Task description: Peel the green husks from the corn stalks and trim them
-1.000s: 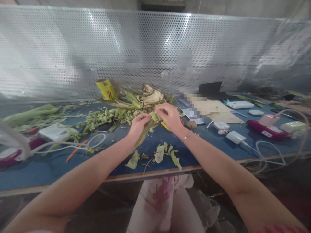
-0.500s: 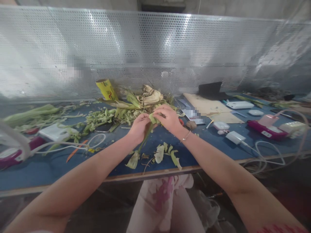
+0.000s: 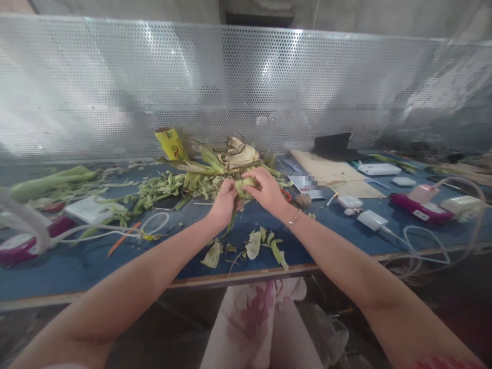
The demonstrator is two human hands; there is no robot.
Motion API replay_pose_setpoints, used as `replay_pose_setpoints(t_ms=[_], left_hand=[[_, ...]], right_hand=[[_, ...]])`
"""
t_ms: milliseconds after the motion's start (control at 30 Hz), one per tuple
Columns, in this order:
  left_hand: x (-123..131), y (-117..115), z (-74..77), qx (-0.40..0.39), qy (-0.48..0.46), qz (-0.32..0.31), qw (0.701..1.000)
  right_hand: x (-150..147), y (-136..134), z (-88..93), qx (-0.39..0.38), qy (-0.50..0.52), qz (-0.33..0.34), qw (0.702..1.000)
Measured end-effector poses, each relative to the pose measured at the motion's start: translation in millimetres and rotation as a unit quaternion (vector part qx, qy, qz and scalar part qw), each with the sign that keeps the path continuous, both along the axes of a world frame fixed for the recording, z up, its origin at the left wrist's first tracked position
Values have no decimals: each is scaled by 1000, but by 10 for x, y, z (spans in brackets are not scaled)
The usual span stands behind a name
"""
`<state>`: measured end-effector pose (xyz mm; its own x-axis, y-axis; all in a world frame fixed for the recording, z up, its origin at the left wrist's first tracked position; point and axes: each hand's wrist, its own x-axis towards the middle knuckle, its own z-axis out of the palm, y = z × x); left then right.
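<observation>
Both my hands meet over the middle of the blue table [image 3: 57, 264], pinching one folded green leaf strip [image 3: 243, 184]. My left hand [image 3: 223, 203] grips its lower part, and the strip's loose tail hangs down below that hand. My right hand [image 3: 266, 190], with a thin bracelet at the wrist, closes on the folded top. A heap of green and dried leaves [image 3: 200, 177] lies just behind the hands. Cut leaf scraps [image 3: 253, 246] lie in front of them near the table's edge.
A perforated metal screen [image 3: 246, 87] walls off the table's far side. A yellow roll [image 3: 171, 143] stands by it. White chargers and cables [image 3: 378, 223], pink devices [image 3: 421, 202], and brown cardboard [image 3: 330, 171] lie at right; a white box [image 3: 90, 210] and cable at left.
My hands have drawn closer together and the strip is now folded tighter between them. The camera has shifted slightly.
</observation>
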<state>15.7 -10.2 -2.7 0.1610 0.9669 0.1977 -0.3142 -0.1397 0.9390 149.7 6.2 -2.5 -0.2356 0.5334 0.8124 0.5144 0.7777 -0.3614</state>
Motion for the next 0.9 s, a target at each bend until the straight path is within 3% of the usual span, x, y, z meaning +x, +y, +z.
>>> replay_pose_setpoints(t_ms=[267,600,900], left_hand=[[-4,4,4,-8,-3,-10,1000],[-4,-20,43,-64,-36,-11,997],[-18,11,0,-59,14,30,998]], right_hand=[[24,71,-33,30,-114,65,991],[37,60,27,-13,-97,74,992],[36,19,33,-23,-91,47,994]])
